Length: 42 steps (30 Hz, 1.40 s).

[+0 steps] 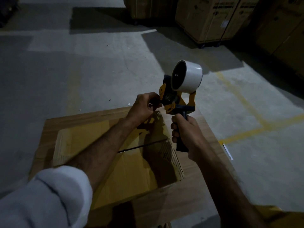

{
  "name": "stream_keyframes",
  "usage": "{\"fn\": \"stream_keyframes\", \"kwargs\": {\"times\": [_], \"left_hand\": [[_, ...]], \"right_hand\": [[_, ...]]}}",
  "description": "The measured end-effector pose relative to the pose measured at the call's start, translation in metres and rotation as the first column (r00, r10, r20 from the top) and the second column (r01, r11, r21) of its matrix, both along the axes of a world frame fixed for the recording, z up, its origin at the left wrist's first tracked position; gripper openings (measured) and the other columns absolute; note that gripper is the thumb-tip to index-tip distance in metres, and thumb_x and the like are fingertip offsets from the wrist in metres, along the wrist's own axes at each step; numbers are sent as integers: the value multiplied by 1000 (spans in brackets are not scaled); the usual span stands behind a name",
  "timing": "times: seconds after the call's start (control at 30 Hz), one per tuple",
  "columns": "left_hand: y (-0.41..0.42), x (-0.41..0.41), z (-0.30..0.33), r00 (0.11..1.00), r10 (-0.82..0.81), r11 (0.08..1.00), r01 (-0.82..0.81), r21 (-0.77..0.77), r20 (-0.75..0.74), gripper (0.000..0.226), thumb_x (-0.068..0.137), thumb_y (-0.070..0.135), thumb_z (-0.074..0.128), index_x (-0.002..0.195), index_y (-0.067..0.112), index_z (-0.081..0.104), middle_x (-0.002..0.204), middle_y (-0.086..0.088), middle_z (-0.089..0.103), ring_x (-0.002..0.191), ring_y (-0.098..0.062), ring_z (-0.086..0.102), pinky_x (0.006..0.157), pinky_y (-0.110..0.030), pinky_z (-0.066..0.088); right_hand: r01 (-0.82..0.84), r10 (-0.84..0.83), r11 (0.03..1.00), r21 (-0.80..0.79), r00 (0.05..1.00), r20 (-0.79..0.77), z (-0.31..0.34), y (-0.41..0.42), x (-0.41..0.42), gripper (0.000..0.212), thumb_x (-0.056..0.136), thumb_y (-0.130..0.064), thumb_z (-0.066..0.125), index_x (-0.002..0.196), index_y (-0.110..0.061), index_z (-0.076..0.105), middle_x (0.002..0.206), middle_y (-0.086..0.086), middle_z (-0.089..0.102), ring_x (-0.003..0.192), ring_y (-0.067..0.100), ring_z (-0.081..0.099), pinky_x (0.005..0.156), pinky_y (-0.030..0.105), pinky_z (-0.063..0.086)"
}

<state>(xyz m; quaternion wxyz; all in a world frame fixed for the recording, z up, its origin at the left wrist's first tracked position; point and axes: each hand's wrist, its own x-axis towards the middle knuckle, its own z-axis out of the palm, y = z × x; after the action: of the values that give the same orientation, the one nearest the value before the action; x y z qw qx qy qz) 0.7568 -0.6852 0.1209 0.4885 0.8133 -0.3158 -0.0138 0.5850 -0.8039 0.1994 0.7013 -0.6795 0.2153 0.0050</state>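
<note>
The tape gun [171,108] is being held up just above the box [102,145], its handle being gripped by the fully wrapped fingers of the right hand [185,130]. Something small at its mouth, likely the tape end, is being pinched by the curled left hand [144,106]. The flaps are closed, but the seam [141,146] is showing dark, so sealing is judged barely begun, with the strip yet to be laid.
</note>
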Motion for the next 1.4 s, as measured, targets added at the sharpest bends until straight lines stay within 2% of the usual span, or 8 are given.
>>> {"fn": "stream_keyframes", "kwargs": {"times": [0.37, 0.73, 0.93, 1.07, 1.13, 1.23, 1.33, 1.4], "left_hand": [[3, 26, 0, 992, -66, 989, 51, 138, 106, 15, 87, 1, 78, 99, 8, 73, 98, -1, 73, 91, -11, 71, 81, -25, 60], [2, 58, -12, 961, -260, 891, 275, 362, -89, 19, 86, -1, 79, 101, 10, 78, 101, 2, 72, 91, -8, 72, 82, -25, 61], [24, 74, -8, 872, -181, 705, 437, 558, -454, 38, 99, -8, 57, 132, 8, 66, 122, -2, 64, 122, -24, 61, 95, -33, 52], [29, 65, -1, 779, -147, 902, 358, 241, -609, 55, 101, -11, 46, 147, 18, 52, 139, 0, 61, 126, -14, 59, 103, -31, 52], [25, 57, 1, 726, -175, 924, 355, 145, -664, 44, 105, -2, 44, 137, 22, 60, 112, 8, 72, 97, -7, 68, 83, -24, 56], [22, 45, -2, 682, -193, 926, 365, 100, -705, 29, 110, 14, 43, 108, 19, 71, 60, 8, 53, 47, -6, 43, 48, -22, 37], [22, 39, -3, 693, -213, 922, 376, 94, -689, 39, 110, 30, 47, 78, 24, 67, 60, 8, 52, 49, -7, 41, 49, -22, 32], [23, 39, -4, 759, -179, 914, 364, 179, -626, 39, 109, 30, 50, 77, 32, 72, 75, 8, 66, 62, -10, 56, 58, -21, 43]], "right_hand": [[-33, 34, 998, -55, 999, 15, -13, -1, -3, 23, 107, -21, 46, 84, -19, 45, 61, -8, 40, 49, 6, 36, 45, 19, 37], [-79, 74, 989, -125, 996, -42, -43, 4, -7, 21, 108, -25, 46, 92, -17, 58, 60, -15, 56, 49, -4, 50, 48, 13, 42], [-98, 92, 988, -119, 994, -61, -45, 0, -8, 22, 109, -26, 44, 91, -19, 56, 63, -13, 58, 52, -5, 53, 51, 12, 44], [-95, 89, 993, -71, 993, -75, -45, 0, -6, 22, 109, -26, 43, 91, -20, 53, 58, -16, 54, 51, -4, 51, 51, 14, 44], [-78, 70, 993, -85, 994, -88, -45, 1, -5, 21, 109, -26, 44, 91, -21, 53, 59, -16, 55, 49, -7, 51, 48, 12, 41], [-77, 71, 994, -76, 994, -83, -47, 2, -4, 20, 109, -27, 44, 92, -21, 54, 59, -17, 56, 50, -9, 52, 48, 11, 41], [-75, 69, 995, -65, 994, -82, -48, 3, -3, 21, 109, -29, 44, 93, -20, 55, 55, -20, 56, 48, -9, 51, 48, 10, 40], [-83, 78, 995, -57, 994, -77, -50, 3, -3, 22, 109, -29, 44, 93, -19, 56, 51, -22, 53, 47, -7, 49, 47, 11, 40]]}}
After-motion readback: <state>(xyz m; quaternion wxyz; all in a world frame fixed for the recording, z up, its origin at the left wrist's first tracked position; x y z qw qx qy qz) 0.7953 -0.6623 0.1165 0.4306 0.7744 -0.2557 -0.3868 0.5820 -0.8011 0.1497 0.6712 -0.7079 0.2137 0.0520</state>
